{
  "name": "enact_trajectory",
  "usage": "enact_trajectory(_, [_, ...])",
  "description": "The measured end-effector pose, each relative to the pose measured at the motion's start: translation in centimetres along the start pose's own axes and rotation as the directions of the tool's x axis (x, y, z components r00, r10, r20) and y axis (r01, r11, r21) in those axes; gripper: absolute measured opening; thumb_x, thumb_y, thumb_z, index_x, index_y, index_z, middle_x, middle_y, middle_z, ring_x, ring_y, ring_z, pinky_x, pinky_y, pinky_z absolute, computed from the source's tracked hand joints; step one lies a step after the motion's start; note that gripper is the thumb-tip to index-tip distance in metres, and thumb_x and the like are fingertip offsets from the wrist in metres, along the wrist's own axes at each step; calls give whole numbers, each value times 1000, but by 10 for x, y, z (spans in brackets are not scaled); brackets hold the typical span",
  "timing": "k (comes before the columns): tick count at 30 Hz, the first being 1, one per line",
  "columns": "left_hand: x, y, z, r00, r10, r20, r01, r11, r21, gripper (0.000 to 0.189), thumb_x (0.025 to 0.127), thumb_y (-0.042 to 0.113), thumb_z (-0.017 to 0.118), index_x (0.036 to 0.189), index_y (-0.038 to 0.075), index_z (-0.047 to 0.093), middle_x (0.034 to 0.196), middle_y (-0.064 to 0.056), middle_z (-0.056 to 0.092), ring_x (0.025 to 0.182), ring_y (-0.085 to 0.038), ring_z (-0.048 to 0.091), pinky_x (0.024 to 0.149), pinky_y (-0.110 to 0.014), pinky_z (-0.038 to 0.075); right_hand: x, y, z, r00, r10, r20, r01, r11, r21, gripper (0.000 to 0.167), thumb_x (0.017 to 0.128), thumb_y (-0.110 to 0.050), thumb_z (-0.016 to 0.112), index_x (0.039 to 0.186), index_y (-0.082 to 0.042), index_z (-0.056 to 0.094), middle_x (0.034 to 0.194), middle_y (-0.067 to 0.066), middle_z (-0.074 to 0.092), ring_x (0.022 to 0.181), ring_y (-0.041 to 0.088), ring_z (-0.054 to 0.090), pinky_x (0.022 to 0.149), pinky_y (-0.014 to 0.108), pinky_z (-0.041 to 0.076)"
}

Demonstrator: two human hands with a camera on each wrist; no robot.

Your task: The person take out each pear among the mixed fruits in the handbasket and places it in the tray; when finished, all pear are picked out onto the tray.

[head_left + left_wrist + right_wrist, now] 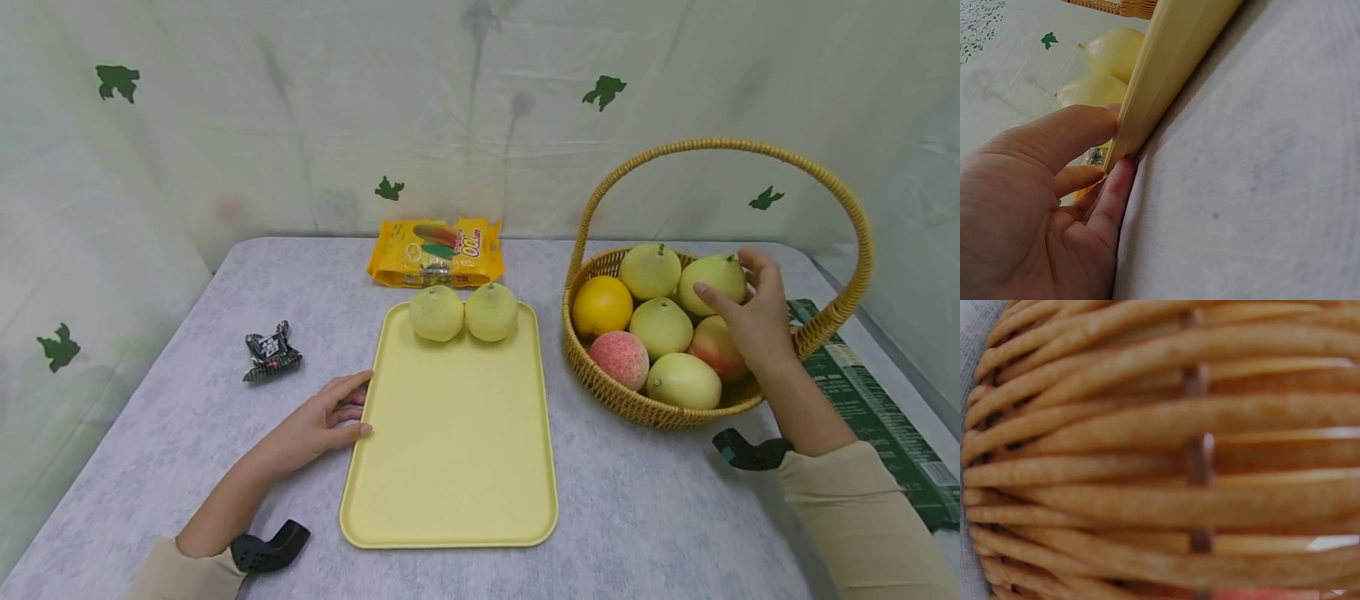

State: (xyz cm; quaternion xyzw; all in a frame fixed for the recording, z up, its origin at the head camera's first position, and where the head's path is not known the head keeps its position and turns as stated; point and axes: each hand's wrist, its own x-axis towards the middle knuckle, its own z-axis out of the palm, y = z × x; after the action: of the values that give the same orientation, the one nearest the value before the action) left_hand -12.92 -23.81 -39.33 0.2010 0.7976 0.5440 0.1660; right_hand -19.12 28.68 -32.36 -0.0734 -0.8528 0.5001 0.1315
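My left hand (326,421) holds the left edge of a pale yellow tray (450,450); in the left wrist view its thumb lies on the rim and a finger touches the side low near the table. Two yellow-green pears (437,313) sit side by side at the tray's far end. At the right, my right hand (753,317) reaches over a wicker basket (622,400) and grips a large pear (712,283) between thumb and fingers, at the back right of the fruit. Woven basket wall fills the right wrist view, hiding that hand there.
The basket also holds more pears (662,327), an orange (602,306) and peaches (618,359), under a tall arched handle (720,146). A yellow snack packet (438,252) lies behind the tray, a small black packet (272,352) left, a green package (870,408) right.
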Motion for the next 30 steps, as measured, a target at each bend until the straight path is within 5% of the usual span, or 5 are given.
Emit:
enact_trajectory(19, [0,1,1,1000,3,-10,-3,1000,18,74,83,12,65,141,-2,20,129,-19,30,109,-19,41,89,-16,40,1,3,0,1000,23,12,-23,998,-60,75,85,-42,56,145,-20,15,146,7,15,125,34,27,93,50,35])
enact_trajectory(30, [1,1,1,1000,-2,-9,2,1000,4,74,83,12,65,141,-1,21,130,-19,29,109,-19,41,89,-17,40,2,4,0,998,43,51,-39,997,-74,79,84,-40,59,141,-16,11,146,17,9,123,41,26,94,55,29])
